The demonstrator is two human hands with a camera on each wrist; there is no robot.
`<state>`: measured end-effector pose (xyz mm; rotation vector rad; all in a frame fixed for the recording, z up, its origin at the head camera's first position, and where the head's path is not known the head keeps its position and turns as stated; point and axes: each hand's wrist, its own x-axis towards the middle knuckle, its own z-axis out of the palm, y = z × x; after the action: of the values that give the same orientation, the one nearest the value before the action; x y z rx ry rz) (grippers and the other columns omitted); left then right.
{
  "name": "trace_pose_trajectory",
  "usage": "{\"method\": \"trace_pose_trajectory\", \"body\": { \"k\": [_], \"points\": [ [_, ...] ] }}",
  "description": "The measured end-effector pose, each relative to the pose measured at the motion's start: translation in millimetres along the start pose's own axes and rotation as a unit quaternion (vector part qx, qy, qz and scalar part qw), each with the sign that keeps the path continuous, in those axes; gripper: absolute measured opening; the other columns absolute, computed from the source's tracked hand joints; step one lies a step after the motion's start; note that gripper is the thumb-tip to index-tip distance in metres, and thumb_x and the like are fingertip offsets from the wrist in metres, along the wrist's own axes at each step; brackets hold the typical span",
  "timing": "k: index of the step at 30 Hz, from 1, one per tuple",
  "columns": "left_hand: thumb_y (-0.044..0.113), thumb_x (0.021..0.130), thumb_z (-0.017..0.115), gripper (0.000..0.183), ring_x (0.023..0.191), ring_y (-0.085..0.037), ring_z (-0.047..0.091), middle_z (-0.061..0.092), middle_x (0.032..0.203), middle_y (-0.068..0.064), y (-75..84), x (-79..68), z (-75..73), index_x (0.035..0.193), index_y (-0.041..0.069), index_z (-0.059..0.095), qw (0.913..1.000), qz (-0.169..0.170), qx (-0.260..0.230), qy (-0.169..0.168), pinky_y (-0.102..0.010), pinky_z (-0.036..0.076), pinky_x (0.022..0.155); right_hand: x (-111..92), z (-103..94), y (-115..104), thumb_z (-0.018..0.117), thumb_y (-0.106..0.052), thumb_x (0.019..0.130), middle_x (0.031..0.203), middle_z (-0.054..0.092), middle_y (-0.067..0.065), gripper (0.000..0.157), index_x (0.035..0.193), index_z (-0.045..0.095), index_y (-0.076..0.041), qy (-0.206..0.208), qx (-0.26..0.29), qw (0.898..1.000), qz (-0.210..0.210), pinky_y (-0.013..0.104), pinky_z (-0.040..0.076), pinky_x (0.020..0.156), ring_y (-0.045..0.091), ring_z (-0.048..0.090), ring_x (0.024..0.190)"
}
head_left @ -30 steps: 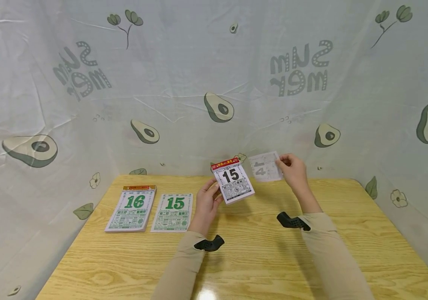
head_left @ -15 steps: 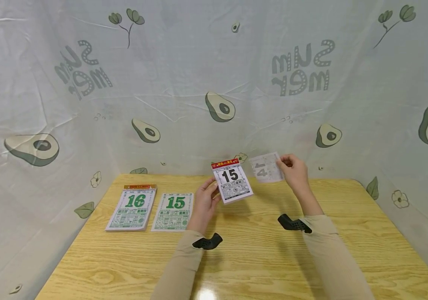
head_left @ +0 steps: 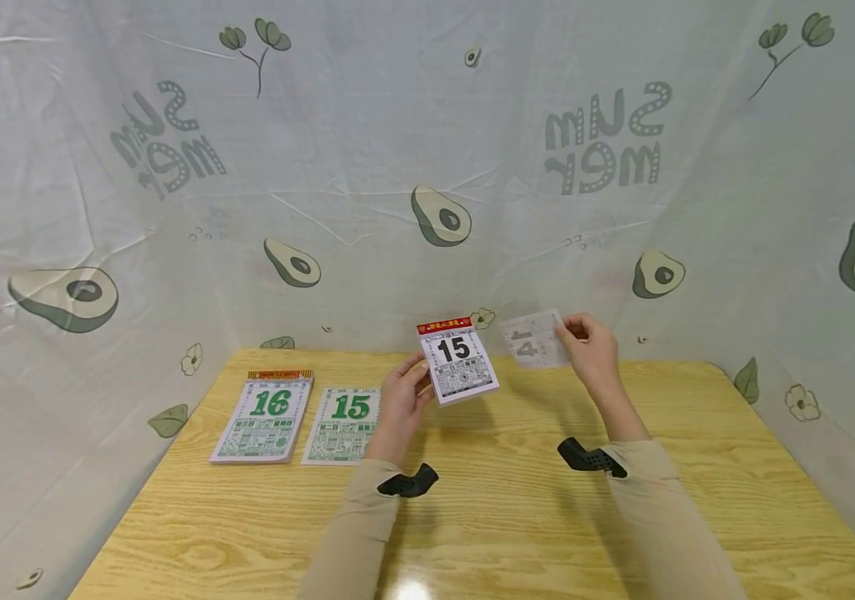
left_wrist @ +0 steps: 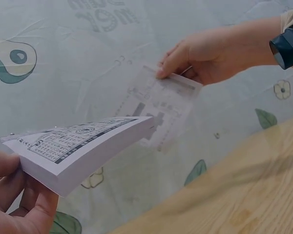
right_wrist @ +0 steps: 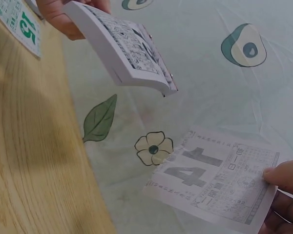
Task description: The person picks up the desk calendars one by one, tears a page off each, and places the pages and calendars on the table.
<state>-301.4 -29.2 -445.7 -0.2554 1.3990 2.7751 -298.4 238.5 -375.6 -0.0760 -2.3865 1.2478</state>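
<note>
Above the table's back part, my left hand (head_left: pixel 402 406) grips a thick tear-off calendar (head_left: pixel 462 365) by its left side, thumb on the front and fingers behind. Its red header is on top and the page reads a black 15. To the right, my right hand (head_left: pixel 591 350) pinches one loose calendar page (head_left: pixel 536 338) by its edge, the number 14 lying sideways. The right wrist view shows that page (right_wrist: pixel 210 175) thin and see-through, apart from the calendar (right_wrist: pixel 129 48). In the left wrist view the calendar's thick stack (left_wrist: pixel 78 156) is seen edge-on.
On the wooden table (head_left: pixel 517 517) at the left lies a second calendar (head_left: pixel 262 421) with a green 16. Beside it lies a loose page (head_left: pixel 341 429) with a green 15, partly behind my left wrist. A pale curtain (head_left: pixel 367 125) printed with avocados hangs behind the table.
My left hand and the calendar have shifted slightly left. The right hand with the loose page has drifted slightly right and down. Both grips stay the same.
</note>
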Motion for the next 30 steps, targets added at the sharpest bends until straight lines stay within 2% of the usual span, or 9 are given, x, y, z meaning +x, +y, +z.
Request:
{"method": "trace_pose_trajectory", "body": {
  "k": [14, 23, 30],
  "points": [
    [0.005, 0.097, 0.055, 0.031, 0.082, -0.013, 0.065, 0.068, 0.1, -0.005, 15.0, -2.3, -6.5, 0.127, 0.001, 0.06, 0.9989, -0.001, 0.047, 0.0, -0.026, 0.054, 0.069, -11.0, 1.3, 13.2, 0.057, -0.025, 0.099, 0.11, 0.064, 0.019, 0.029, 0.113, 0.062, 0.0, 0.001, 0.008, 1.0, -0.01, 0.008, 0.04, 0.07, 0.025, 0.058, 0.1],
    [0.008, 0.098, 0.055, 0.031, 0.085, -0.014, 0.065, 0.067, 0.111, -0.011, 16.9, -2.0, -16.4, 0.128, 0.004, 0.06, 0.995, -0.01, 0.099, -0.003, -0.025, 0.054, 0.068, -18.6, 6.4, 20.9, 0.057, -0.024, 0.099, 0.108, 0.064, 0.018, 0.027, 0.112, 0.063, -0.001, -0.006, 0.007, 1.0, -0.005, 0.013, 0.041, 0.073, 0.026, 0.058, 0.1],
    [0.01, 0.099, 0.055, 0.03, 0.087, -0.014, 0.066, 0.067, 0.114, -0.011, 14.9, -2.6, -26.9, 0.128, 0.006, 0.061, 0.9924, -0.021, 0.121, -0.005, -0.027, 0.055, 0.073, -23.7, 10.5, 26.7, 0.06, -0.019, 0.097, 0.106, 0.066, 0.019, 0.024, 0.11, 0.064, 0.001, -0.001, 0.016, 1.0, -0.02, 0.007, 0.04, 0.071, 0.026, 0.06, 0.098]
  ]
}}
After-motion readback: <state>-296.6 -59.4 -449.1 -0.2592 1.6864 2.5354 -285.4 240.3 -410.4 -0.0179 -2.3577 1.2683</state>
